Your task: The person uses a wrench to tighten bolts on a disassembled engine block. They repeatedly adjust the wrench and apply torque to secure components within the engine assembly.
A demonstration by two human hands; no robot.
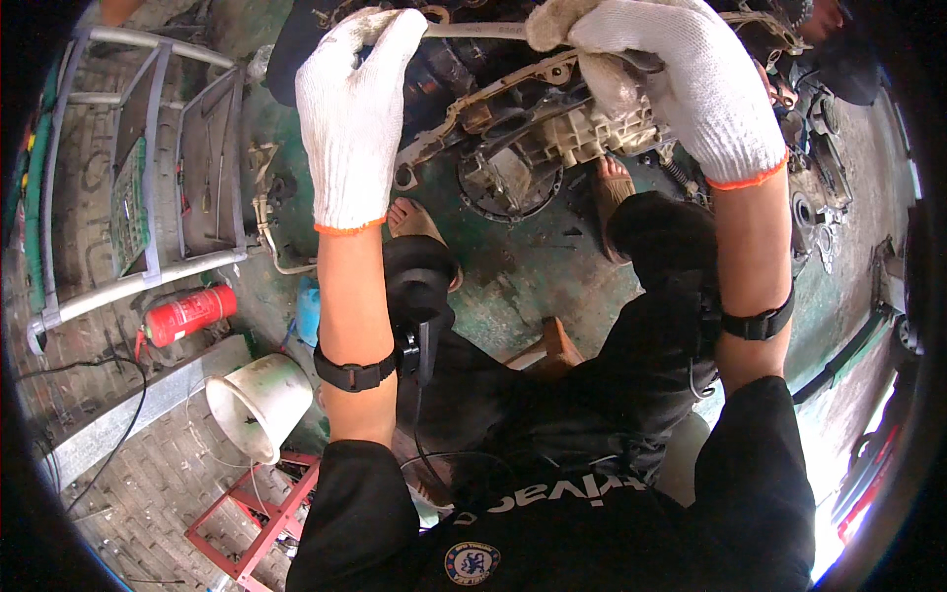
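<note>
A flat metal wrench with raised markings on its shank spans the gap between my two raised hands, near the top of the view. My left hand, in a white knit glove with an orange cuff, is closed on its left end. Gloved the same way, with dirt-browned fingertips, my right hand grips the right end. Both ends of the wrench are hidden by the gloves. Beneath and beyond it lies a greasy engine assembly with a cast metal housing and a round opening facing me.
Loose metal parts lie on the floor at right. To the left are a metal-framed rack, a red fire extinguisher, a white bucket and a red metal frame. My sandalled feet flank the round opening. Other people are partly visible beyond the engine.
</note>
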